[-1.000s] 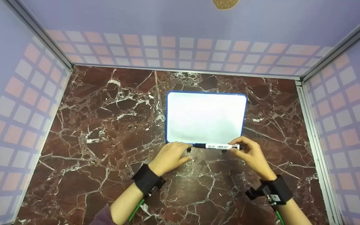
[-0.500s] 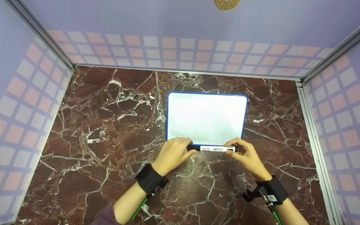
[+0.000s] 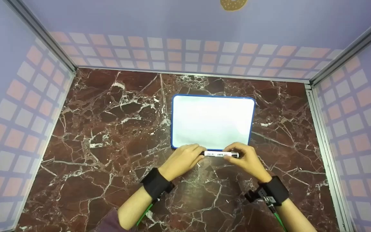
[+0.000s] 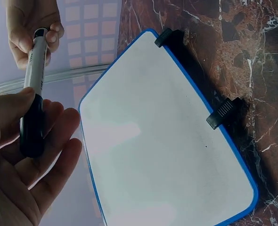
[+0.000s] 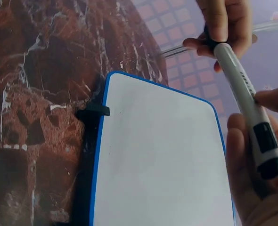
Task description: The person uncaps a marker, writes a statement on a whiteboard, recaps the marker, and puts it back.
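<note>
A whiteboard marker [image 3: 216, 154] with a white barrel and black cap lies level between both hands, above the near edge of a blue-framed whiteboard [image 3: 213, 120]. My left hand [image 3: 183, 161] pinches the black cap [image 4: 31, 127] between thumb and fingers, while its other fingers curve loosely. With thumb and fingertips, my right hand [image 3: 246, 160] holds the white barrel [image 5: 240, 80] near its rear end. The cap is still against the barrel. In the head view the left fingers hide most of the cap.
Black clips [image 4: 221, 113] sit along one edge of the whiteboard. Under everything is a dark red marbled tabletop [image 3: 114, 129]. Lilac panels with a checked pattern [image 3: 192, 56] enclose the back and both sides. Each wrist wears a black band [image 3: 156, 183] with a green cable.
My left thumb has come in from apart to pinch the marker's cap. The right hand has shifted left along with the marker. The whiteboard stays in place.
</note>
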Demonstrator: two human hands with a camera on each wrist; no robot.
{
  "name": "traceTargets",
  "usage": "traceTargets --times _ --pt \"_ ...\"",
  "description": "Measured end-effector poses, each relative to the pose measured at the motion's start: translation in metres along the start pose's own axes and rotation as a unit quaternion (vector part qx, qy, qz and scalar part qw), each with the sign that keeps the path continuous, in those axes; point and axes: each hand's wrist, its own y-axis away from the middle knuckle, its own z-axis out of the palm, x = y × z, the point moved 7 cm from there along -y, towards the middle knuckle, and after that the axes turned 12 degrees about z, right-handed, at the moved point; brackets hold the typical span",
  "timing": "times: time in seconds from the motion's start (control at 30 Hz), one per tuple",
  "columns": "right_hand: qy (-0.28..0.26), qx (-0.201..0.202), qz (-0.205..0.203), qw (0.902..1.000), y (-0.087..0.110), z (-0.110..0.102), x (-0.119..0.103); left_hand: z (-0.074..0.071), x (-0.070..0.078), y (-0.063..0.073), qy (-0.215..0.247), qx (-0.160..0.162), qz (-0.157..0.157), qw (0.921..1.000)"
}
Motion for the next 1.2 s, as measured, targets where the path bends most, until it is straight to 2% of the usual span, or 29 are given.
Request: traceTargets --times 0.13,0.23,0.43,0.53,0.6,0.83,1.2 --pt "0.076 -0.013 -0.023 0.9968 -0.005 0.009 -0.005 -0.001 0.000 -0.003 -0.012 -0.011 0.006 0.9998" --pt "0.110 -0.042 -0.027 0.9927 -0.006 0.015 -0.006 -0.001 0.001 -0.005 -0.023 -0.019 0.012 0.9995" --pt "0.120 -0.121 -0.021 0.9851 -0.006 0.025 -0.006 0.000 0.004 -0.006 -0.046 -0.034 0.039 0.9976" --pt "0.132 -0.135 -0.031 0.9815 -0.005 0.027 -0.008 0.003 0.003 -0.004 -0.053 -0.043 0.042 0.9968" --pt "0.151 -0.128 -0.050 0.9790 -0.004 0.026 -0.011 0.005 0.001 -0.004 -0.047 -0.053 0.039 0.9968" --pt "0.184 -0.082 -0.133 0.9704 0.001 0.022 -0.021 0.007 -0.005 -0.008 0.028 -0.084 0.016 0.9959" --pt "0.180 -0.034 -0.184 0.9659 0.004 0.021 -0.025 0.002 -0.008 -0.009 0.032 -0.088 -0.006 0.9956"
